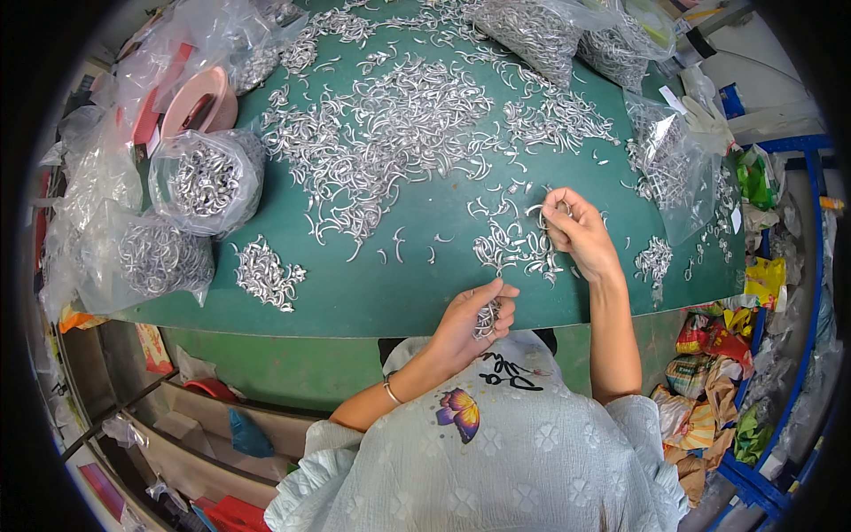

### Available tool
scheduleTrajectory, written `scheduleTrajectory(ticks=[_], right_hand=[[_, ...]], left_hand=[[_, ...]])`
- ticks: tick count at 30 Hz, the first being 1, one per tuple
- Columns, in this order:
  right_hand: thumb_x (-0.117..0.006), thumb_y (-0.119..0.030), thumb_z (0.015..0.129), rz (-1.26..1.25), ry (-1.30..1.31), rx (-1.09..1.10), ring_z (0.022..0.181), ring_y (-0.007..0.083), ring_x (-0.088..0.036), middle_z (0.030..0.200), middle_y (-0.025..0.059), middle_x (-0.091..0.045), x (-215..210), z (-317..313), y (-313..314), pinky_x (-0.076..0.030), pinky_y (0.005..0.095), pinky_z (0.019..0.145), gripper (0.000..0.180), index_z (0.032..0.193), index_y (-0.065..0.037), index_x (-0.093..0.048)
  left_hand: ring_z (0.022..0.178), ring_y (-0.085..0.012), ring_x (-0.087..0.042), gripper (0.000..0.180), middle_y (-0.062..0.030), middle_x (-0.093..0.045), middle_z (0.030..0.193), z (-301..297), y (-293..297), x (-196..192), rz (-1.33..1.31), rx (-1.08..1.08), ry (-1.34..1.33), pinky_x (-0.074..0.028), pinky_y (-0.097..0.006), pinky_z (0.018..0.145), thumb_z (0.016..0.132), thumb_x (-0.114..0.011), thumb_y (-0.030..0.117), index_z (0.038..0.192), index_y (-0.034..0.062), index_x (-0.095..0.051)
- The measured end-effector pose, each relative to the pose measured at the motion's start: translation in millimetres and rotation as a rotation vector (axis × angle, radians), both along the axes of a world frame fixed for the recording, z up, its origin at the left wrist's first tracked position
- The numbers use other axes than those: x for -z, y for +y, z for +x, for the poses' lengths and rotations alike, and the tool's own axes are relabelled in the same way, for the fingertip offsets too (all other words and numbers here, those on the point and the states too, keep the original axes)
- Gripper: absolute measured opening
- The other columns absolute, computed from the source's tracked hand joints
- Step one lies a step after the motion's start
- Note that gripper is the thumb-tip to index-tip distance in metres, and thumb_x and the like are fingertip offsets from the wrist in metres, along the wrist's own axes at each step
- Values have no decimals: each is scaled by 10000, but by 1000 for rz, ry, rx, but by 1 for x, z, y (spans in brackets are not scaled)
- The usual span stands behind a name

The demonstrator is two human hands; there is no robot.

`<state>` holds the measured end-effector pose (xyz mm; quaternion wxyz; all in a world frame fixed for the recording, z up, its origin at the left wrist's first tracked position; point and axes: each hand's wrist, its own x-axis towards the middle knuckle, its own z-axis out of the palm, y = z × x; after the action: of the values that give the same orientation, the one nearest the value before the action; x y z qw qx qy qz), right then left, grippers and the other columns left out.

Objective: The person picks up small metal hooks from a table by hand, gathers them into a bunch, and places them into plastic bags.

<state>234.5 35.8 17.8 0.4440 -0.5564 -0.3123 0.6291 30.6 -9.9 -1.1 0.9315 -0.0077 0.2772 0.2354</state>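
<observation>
Small curved silver metal pieces (408,120) lie in a wide scatter over the green tabletop (346,306). At the table's front edge my left hand (465,324) is curled around several of these pieces (486,317), cupped in its fingers and palm. Farther right, my right hand (581,238) pinches a curved silver piece (534,209) between thumb and fingertips, just above the table. A loose small heap (498,246) of the same pieces lies between my two hands.
Clear bags of silver pieces stand at the left (208,182) and far right (532,35). A pink basin (208,97) sits behind the left bags. Small piles lie at the left (269,273) and right (654,259). A blue metal rack (811,257) stands beyond the table's right side.
</observation>
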Motion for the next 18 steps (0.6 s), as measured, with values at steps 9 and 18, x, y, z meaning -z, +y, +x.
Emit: scheduleTrajectory(ticks=[9, 18], right_hand=[[-475, -58, 837, 330, 202, 7, 554, 103, -432, 847, 122, -539, 10, 2, 3, -350, 153, 426, 39, 856, -29, -457], [-447, -50, 820, 300, 341, 134, 497, 87, -372, 725, 65, -506, 5, -9, 3, -317, 202, 423, 52, 869, -41, -462]], left_hand=[[548, -111, -403, 252, -34, -452, 633, 0, 0, 1, 9, 6, -3, -328, -221, 487, 905, -460, 237, 916, -2, -539], [545, -110, -403, 254, -33, -456, 632, 0, 0, 1, 2, 6, -4, -323, -222, 483, 903, -463, 244, 922, 3, -540]])
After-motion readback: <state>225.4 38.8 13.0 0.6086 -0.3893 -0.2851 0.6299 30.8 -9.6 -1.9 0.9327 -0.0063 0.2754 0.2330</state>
